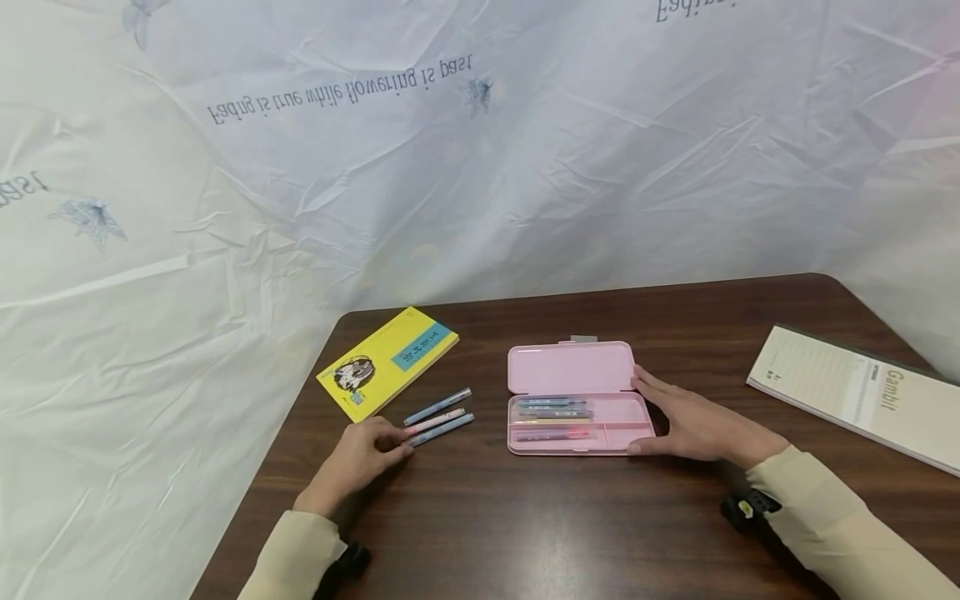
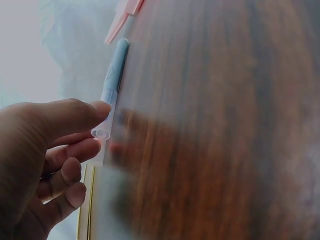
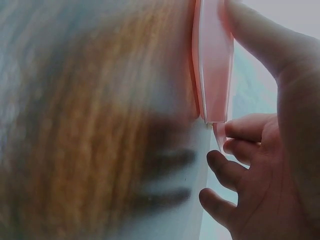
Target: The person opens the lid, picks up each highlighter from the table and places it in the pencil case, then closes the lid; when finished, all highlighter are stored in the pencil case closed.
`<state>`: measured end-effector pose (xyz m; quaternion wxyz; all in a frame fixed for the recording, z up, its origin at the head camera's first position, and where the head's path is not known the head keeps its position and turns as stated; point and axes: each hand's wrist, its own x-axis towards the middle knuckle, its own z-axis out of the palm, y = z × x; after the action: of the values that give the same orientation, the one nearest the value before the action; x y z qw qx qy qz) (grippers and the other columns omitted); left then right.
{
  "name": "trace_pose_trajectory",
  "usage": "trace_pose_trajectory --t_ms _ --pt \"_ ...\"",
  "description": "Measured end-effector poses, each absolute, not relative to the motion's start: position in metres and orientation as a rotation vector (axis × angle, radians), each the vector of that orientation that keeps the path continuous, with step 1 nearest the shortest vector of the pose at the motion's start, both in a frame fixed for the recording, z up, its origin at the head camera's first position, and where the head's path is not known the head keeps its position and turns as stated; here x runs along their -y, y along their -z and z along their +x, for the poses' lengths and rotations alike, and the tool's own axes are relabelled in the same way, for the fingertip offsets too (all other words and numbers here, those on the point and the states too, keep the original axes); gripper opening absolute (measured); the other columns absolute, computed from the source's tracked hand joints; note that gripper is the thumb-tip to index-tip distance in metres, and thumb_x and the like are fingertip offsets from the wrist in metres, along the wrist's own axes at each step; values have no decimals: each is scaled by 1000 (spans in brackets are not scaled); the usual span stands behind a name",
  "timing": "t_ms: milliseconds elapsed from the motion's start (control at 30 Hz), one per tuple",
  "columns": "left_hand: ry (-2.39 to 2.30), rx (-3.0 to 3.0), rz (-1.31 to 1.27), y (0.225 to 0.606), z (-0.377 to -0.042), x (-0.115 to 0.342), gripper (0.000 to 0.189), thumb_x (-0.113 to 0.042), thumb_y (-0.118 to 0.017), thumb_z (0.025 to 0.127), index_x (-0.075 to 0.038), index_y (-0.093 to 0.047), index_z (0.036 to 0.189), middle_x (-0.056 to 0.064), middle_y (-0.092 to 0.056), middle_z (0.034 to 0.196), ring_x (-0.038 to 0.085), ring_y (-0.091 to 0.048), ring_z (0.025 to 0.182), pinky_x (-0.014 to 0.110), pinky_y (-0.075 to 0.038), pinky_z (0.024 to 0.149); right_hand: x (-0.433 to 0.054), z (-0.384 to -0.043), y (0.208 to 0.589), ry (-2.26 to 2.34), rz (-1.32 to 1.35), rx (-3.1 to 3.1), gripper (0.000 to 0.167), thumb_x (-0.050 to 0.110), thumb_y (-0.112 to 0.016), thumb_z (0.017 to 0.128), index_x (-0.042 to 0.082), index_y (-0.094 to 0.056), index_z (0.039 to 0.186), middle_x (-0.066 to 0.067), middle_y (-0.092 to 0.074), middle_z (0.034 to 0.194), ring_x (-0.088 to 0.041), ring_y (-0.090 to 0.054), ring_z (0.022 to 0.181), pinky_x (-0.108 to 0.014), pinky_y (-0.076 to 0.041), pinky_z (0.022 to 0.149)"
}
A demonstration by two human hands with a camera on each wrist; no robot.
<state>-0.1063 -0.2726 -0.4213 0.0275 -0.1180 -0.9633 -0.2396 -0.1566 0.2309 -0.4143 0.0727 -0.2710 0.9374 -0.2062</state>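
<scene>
My left hand [image 1: 358,460] pinches the clear end of a blue pen [image 2: 115,70] between thumb and index finger; its other fingers curl loosely below. In the head view this nearest blue pen [image 1: 448,427] lies beside a white-and-pink pen [image 1: 442,419] and another blue pen [image 1: 437,406]. My right hand [image 1: 693,421] rests at the right side of an open pink pencil case [image 1: 630,410], thumb at the front corner and fairly straight fingers by the lid [image 1: 570,368]. Several pens lie in the back compartment, and a purple-and-pink pen [image 1: 551,435] in the front left one.
A yellow book [image 1: 382,354] lies at the table's back left, just beyond the pens. At the right edge lies a cream notepad [image 1: 847,392] lettered "Gambit". White printed sheeting [image 1: 525,167] hangs behind the dark wooden table [image 1: 525,517].
</scene>
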Motion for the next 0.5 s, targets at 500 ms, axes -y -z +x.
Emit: trace_pose_trajectory --t_ms 500 --pt "746 3050 -321 421 -110 270 14 -22 -83 83 -19 -81 96 -12 -66 85 5 -56 77 27 -52 74 -230 -158 411 624 -779 -2793 115 75 -66 77 0 -28 155 -21 -21 163 -47 -36 140 -62 -38 104"
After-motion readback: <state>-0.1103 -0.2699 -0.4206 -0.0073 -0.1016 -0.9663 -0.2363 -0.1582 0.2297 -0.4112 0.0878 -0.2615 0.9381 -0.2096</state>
